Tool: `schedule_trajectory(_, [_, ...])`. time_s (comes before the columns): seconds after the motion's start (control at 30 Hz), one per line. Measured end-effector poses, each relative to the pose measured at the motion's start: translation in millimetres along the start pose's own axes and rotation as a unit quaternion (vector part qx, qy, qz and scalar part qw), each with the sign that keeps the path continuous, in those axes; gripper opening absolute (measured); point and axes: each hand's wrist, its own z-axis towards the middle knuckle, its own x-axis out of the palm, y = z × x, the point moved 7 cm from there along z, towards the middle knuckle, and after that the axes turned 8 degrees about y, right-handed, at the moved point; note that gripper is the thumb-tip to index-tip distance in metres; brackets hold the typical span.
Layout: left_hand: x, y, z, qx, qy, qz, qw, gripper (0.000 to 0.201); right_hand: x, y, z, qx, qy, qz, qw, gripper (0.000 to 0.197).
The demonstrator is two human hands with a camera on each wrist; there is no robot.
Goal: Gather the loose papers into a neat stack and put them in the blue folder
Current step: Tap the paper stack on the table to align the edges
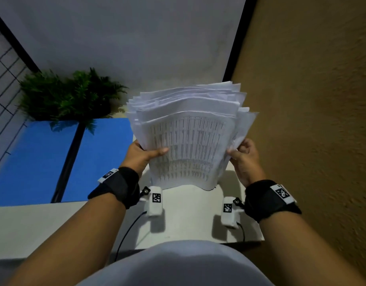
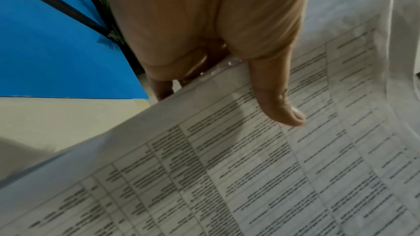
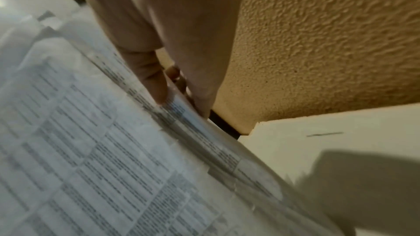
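My left hand (image 1: 139, 154) and right hand (image 1: 243, 156) grip the paper stack (image 1: 188, 137) upright by its sides, above the worktop (image 1: 188, 213).

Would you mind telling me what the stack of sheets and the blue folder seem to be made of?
Stack of sheets: thin printed paper, matte; it bends and fans at the top edges. Blue folder: smooth matte card or plastic, hard to tell, with a dark spine.

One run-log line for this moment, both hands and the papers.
left hand: grips papers | right hand: grips papers | papers: upright on table, edges uneven | blue folder: open, left
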Motion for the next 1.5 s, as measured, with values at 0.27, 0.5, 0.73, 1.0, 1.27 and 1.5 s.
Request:
schedule_trajectory(0.27, [0, 0, -1, -0.013, 0.034, 0.021, 0.999, 0.076, 2, 18, 2, -0.051, 0.032, 0.065, 0.996, 0.015])
schedule_trajectory(0.5, [12, 1, -2, -0.018, 0.054, 0.016, 0.998, 0.09, 16, -3, -4, 0.026, 0.042, -0.114, 0.992, 0.037])
schedule_trajectory(0.73, [10, -8, -5, 0.004, 0.047, 0.016, 0.999, 0.083, 11, 15, -14, -0.026, -0.002, -0.003, 1.0, 0.092])
schedule_trajectory(1.0, [26, -45, -13, 0.074, 0.067, 0.017, 0.995, 0.091, 37, 33, -26, -0.074, 0.06, -0.131, 0.987, 0.1])
schedule_trajectory(1.27, [26, -68, -34, 0.141, 0.01, -0.015, 0.99, 0.113, 45, 64, -50, -0.162, 0.021, -0.074, 0.984, 0.109])
schedule_trajectory(1.5, [25, -82, -43, 0.17, -0.039, -0.008, 0.985, 0.092, 57, 81, -63, -0.253, 0.003, -0.164, 0.953, 0.104])
